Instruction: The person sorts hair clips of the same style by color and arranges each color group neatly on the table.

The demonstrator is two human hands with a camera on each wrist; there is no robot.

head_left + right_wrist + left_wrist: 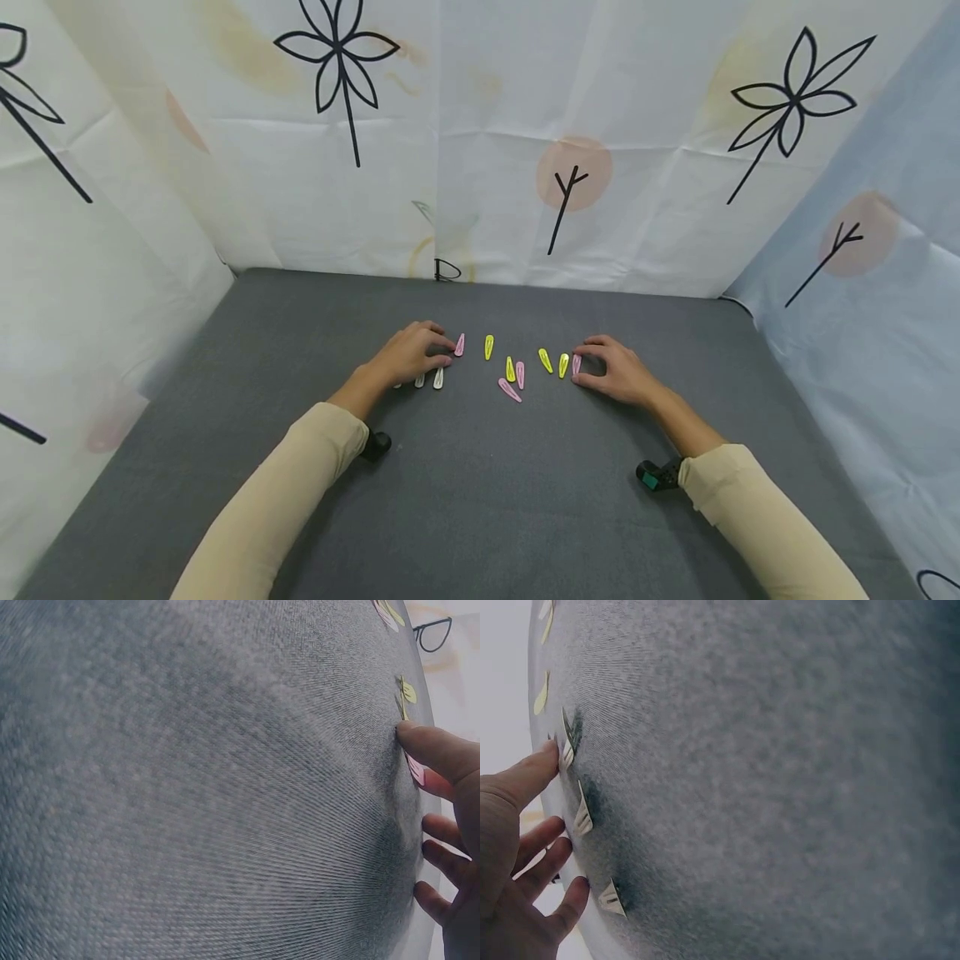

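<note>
Snap hair clips lie in a loose band across the grey table. My left hand [414, 353] reaches in from the left, its index fingertip right at a pink hair clip [460, 345], thumb and index apart. White hair clips [438, 378] lie under and beside that hand; the left wrist view shows one white clip [583, 814] near the thumb. On the right, my right hand [617, 371] pinches another pink hair clip [577, 365] end to end between thumb and index finger, low at the table. In the right wrist view this pink clip [415, 769] shows behind the thumb.
Between the hands lie yellow hair clips [489, 347] and two pink ones, one of them slanted [509, 390]. A yellow clip [563, 366] is just left of the right hand. Patterned white cloth [480, 208] walls the grey table [480, 500] at back and sides.
</note>
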